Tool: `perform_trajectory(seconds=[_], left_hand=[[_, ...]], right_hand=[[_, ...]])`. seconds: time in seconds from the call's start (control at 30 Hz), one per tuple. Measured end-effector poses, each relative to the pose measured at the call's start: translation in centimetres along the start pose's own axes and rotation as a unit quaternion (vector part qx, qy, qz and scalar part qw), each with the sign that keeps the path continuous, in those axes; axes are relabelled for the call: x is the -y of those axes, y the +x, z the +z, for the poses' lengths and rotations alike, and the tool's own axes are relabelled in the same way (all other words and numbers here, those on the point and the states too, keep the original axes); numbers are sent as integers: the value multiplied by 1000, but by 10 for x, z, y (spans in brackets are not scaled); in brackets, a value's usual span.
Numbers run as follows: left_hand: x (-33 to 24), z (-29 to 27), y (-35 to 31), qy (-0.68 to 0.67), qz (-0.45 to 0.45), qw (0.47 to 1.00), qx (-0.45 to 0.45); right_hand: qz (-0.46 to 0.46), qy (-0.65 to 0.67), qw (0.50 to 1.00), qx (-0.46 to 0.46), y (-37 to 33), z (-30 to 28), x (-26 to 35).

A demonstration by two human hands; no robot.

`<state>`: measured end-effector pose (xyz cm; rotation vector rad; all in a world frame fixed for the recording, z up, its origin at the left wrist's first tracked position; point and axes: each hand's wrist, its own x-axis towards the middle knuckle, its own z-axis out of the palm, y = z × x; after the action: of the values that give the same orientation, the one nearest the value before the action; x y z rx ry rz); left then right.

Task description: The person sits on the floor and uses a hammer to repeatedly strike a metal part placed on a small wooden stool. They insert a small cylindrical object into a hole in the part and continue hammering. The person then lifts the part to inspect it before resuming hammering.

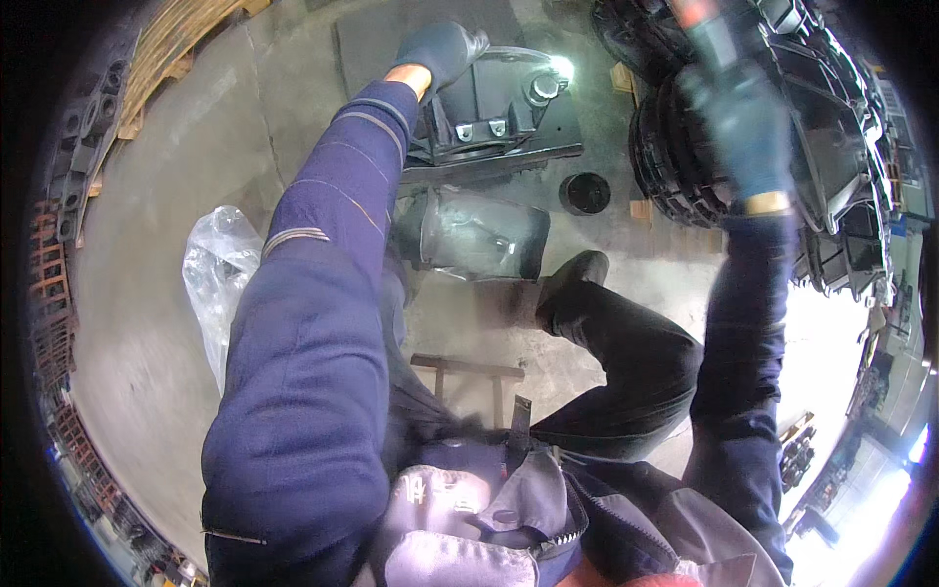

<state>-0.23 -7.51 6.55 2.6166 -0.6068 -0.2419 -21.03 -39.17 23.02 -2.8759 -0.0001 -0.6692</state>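
Note:
My left hand (442, 55), in a dark glove, is closed at the upper left edge of a large black moulded plastic part (469, 103) lying ahead of me. A round fitting (544, 90) sits on the part's right side. To the right, my gloved right hand (741, 132) is raised and smeared by motion. A dark object with an orange-red end (694, 12) juts from its far side; its kind is too blurred to make out. That hand is in front of a stack of black ribbed plastic parts (675, 147), and the blur hides whether it touches them.
A clear plastic-wrapped piece (479, 235) lies before my knees, beside a black round cup (585, 194). Clear plastic film (220, 264) is on the floor at left. A low metal stand (468, 368) is between my legs. Wooden pallets (176, 49) stand far left.

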Motion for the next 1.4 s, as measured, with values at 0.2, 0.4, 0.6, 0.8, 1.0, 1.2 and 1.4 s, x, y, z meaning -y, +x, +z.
perform_trajectory(seconds=[0.2,0.4,0.6,0.8,1.0,1.2,1.4], left_hand=[[0,1,1,15,-17,1000,10],[-4,-7,0,54,20,998,7],[-6,-3,0,-1,0,999,36],[-6,0,-4,19,-12,1000,12],[-8,8,-5,-4,15,1000,24],[3,9,6,0,35,999,-2],[-2,3,2,-45,-13,998,43]], right_hand=[[51,-1,988,-143,-17,29,59],[42,4,981,191,-80,103,-24],[-73,-99,992,-31,38,-41,8],[159,28,983,91,-50,65,64],[105,-11,975,196,-48,65,-26],[-24,-41,997,-65,26,-11,17],[177,-15,941,287,-77,120,17]])
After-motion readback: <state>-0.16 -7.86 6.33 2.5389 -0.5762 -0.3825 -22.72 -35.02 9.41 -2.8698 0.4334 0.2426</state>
